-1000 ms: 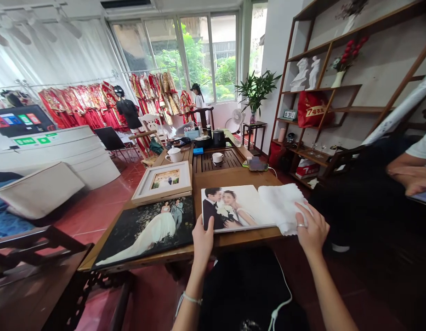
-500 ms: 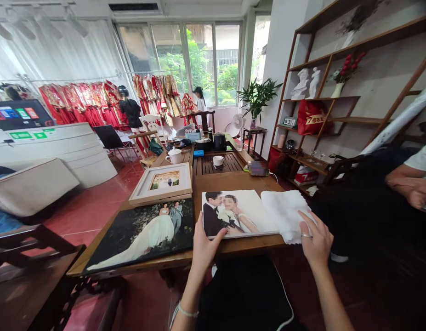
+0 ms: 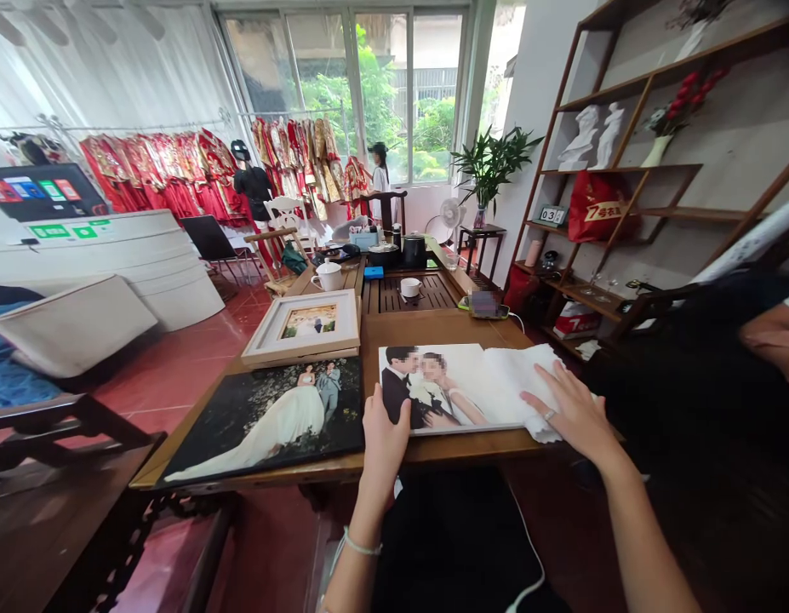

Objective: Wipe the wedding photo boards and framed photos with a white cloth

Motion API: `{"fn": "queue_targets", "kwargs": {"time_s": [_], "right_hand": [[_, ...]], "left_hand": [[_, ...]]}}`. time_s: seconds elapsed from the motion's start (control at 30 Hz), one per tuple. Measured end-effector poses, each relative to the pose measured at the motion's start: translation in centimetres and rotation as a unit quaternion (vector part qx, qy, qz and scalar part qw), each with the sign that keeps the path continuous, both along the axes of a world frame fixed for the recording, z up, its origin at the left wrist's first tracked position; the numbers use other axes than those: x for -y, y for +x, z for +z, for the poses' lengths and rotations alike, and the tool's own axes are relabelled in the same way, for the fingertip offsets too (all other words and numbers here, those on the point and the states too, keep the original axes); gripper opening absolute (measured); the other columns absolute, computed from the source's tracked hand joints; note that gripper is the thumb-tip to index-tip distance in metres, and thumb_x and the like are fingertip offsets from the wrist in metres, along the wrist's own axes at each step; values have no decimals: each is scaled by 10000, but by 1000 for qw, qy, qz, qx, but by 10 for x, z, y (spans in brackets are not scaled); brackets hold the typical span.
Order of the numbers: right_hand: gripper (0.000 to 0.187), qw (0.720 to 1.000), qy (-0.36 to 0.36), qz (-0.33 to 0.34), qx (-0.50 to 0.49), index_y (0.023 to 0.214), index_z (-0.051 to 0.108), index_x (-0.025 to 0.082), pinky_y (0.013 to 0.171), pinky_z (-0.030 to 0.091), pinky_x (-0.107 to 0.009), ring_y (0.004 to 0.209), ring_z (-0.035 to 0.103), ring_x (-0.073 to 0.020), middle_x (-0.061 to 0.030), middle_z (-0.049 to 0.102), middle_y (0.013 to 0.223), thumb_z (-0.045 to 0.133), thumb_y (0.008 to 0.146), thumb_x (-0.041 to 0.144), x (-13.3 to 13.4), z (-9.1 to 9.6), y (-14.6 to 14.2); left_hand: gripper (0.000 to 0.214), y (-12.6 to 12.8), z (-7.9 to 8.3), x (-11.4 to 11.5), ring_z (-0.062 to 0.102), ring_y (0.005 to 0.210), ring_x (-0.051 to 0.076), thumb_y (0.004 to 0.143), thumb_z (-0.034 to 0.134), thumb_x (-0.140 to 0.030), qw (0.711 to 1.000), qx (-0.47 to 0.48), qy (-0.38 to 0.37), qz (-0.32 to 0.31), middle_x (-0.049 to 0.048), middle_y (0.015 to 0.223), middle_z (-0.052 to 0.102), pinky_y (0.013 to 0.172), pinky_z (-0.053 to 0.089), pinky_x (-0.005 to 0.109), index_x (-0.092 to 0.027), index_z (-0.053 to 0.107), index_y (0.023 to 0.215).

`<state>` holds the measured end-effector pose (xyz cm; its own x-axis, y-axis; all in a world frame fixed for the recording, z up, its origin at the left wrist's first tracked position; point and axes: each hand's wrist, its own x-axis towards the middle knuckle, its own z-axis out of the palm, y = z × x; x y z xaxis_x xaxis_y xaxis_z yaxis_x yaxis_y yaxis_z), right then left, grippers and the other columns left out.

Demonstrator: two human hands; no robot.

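A white-edged wedding photo panel (image 3: 458, 392) lies on the wooden table in front of me, showing a couple in close-up. My left hand (image 3: 386, 430) grips its lower left corner, thumb at the front edge and fingers along the side. A white cloth (image 3: 518, 375) is bunched over the panel's right end. My right hand (image 3: 569, 409) rests flat on the cloth with fingers spread, a ring on one finger. Left of the panel lies a dark wedding photo panel (image 3: 272, 417). Behind that sits a white picture frame (image 3: 305, 328), stacked on something pale.
A white lidded cup (image 3: 328, 275), a small white cup (image 3: 410, 288) and a phone (image 3: 483, 305) with a cable stand farther back on the table (image 3: 425, 328). Wooden shelves (image 3: 655, 170) rise at right. Another person's arm (image 3: 777, 336) shows at the right edge.
My right hand has slid left onto the cloth and flattened, its fingers spreading. My left hand still has the panel's corner. The whole view has shifted slightly.
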<state>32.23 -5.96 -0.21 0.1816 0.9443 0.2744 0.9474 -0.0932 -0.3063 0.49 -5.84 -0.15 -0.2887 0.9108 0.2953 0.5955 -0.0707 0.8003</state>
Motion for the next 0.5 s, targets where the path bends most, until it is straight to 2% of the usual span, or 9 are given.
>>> {"fn": "queue_targets", "kwargs": {"time_s": [0.13,0.3,0.37,0.5], "right_hand": [[619,999,47,15,14,1409,465,289,1055,287,-658,1400,318,-348,-111,300,1571,386,897,629,-5,-12,5],[515,993,111,24,21,1348,531,319,1047,322,-626,1372,367,-342,-90,372,1538,421,910,565,-2,-21,7],[496,992,123,27,24,1336,548,323,1049,318,-626,1395,322,-354,-80,345,1553,426,913,552,1,-21,6],[558,989,134,62,35,1354,539,301,1053,262,-677,1453,138,-396,-74,210,1605,448,886,592,7,-19,10]], "left_hand": [[528,3,4,-4,559,1157,343,801,576,-295,998,-56,-2,-5,233,1157,602,1039,397,495,-14,511,1243],[507,1,4,-15,509,1180,339,737,649,-251,997,-71,11,-4,170,1129,565,1043,367,528,-87,521,1199],[520,1,4,-21,499,1197,343,754,643,-269,998,-66,1,-15,180,1131,567,1042,364,526,-85,508,1222],[520,1,4,-32,497,1224,343,806,594,-297,999,-48,-9,-21,228,1209,548,1050,371,495,-61,498,1259]]}}
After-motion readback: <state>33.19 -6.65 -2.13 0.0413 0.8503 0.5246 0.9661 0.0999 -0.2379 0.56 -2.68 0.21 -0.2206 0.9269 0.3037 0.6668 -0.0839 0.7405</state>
